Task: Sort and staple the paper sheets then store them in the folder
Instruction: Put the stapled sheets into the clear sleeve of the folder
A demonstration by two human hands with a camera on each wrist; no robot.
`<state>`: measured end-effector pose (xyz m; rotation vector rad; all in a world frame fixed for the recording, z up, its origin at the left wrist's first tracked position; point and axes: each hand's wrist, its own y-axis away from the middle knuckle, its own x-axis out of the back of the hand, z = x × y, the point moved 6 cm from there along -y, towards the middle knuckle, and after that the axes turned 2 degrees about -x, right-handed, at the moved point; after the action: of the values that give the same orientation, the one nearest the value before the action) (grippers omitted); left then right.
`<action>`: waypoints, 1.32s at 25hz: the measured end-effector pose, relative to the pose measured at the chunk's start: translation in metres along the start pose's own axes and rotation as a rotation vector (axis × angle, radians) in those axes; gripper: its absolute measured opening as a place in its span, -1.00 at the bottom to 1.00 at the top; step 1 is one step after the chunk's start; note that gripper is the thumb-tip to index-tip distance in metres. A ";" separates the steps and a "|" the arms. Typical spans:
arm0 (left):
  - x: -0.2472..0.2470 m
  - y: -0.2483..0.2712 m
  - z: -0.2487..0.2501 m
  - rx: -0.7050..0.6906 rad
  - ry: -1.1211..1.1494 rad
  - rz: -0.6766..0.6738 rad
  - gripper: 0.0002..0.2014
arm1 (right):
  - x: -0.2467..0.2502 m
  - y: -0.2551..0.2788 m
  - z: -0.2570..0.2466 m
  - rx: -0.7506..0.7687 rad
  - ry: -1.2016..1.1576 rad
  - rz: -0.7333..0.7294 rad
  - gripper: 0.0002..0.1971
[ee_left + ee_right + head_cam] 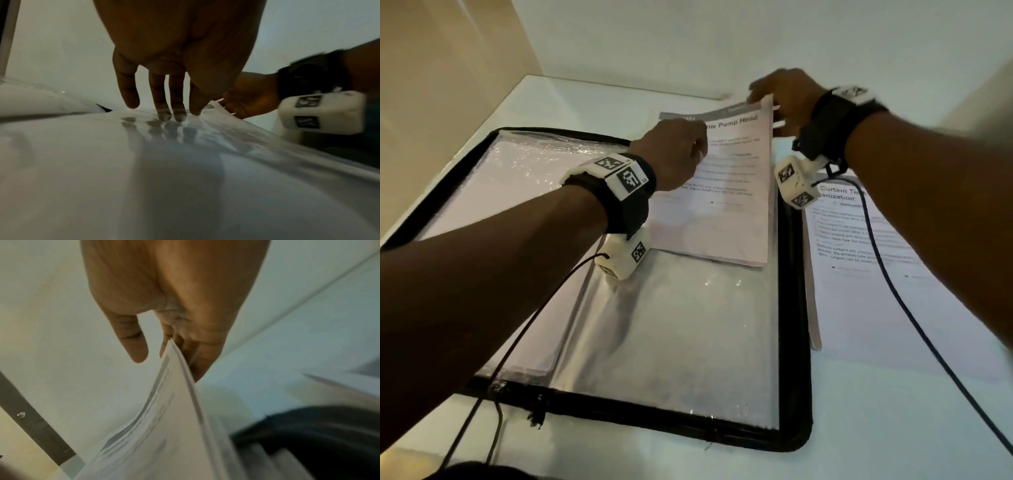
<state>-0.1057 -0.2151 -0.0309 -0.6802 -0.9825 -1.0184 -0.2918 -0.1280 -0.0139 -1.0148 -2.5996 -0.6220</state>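
Note:
A black zip folder [796, 308] lies open on the white table, with clear plastic sleeves [688, 342] inside. A printed paper set [722, 212] headed "Pump Head" lies over the upper part of the right-hand sleeve. My left hand [674, 154] rests on its left side. In the left wrist view the straight fingers [162, 97] press down on the glossy surface [144, 178]. My right hand [787, 99] pinches the set's top right corner and lifts it a little. Seen from the right wrist, the paper's edge [174, 402] runs between the thumb and fingers [185, 337].
A second printed stack [876, 308] headed "Curtain" lies on the table [893, 428] just right of the folder. A dark cable [914, 325] trails across it. A beige wall [448, 85] stands at the left and a white wall behind.

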 end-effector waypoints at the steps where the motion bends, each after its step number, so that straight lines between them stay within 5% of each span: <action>1: 0.003 -0.001 -0.002 -0.006 0.022 0.007 -0.87 | 0.000 -0.015 -0.013 0.037 0.143 0.020 -0.93; 7: 0.002 -0.015 -0.008 -0.056 -0.011 0.006 -0.80 | -0.051 -0.062 -0.038 0.164 0.920 -0.174 -0.66; 12: 0.009 -0.013 -0.005 -0.045 -0.017 0.049 -0.79 | -0.076 -0.043 -0.045 0.355 0.962 -0.116 -0.68; 14: 0.014 -0.011 -0.001 -0.046 -0.024 0.077 -0.81 | -0.081 -0.028 -0.039 0.386 1.009 -0.200 -0.73; 25: 0.016 -0.001 -0.002 0.039 -0.016 0.173 -0.77 | -0.074 0.012 -0.026 0.273 0.757 -0.138 -0.67; 28: 0.014 0.002 -0.001 0.056 0.032 0.175 -0.76 | -0.075 0.014 -0.019 0.273 0.939 -0.233 -0.59; 33: 0.013 0.002 0.003 0.054 0.056 0.167 -0.74 | -0.090 0.021 -0.009 0.510 1.381 -0.467 -0.69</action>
<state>-0.1019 -0.2170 -0.0180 -0.6744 -0.8864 -0.8571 -0.2118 -0.1696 -0.0367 0.2339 -1.5171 -0.4364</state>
